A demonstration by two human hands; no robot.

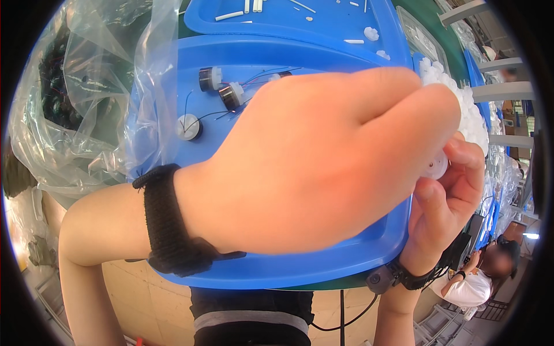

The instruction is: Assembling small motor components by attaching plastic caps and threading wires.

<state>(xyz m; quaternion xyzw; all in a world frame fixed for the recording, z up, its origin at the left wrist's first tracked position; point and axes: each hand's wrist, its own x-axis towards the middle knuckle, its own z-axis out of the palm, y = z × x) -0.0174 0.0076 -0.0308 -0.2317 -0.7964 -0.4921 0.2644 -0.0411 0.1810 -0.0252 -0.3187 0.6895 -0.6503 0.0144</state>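
My left hand (pixel 323 161) fills the middle of the picture, back side up and fingers bent. Its fingertips are hidden, so I cannot see what they hold. Beyond its knuckles, my right hand (pixel 444 202) pinches a small round white plastic part (pixel 435 166) with little holes in its face. The two hands are close together at the right side of a blue tray (pixel 231 277). In the tray, left of my left hand, lie small black motors with thin wires: one with a white cap (pixel 217 77), another (pixel 232 96) beside it, and a pale-faced one (pixel 189 127) nearer me.
At the far side, a second blue tray (pixel 271 26) holds short white tubes (pixel 229 16) and white bits. A clear plastic bag (pixel 98 104) with dark contents stands left. White plastic parts (pixel 461 104) are heaped right. A person (pixel 476 282) sits at lower right.
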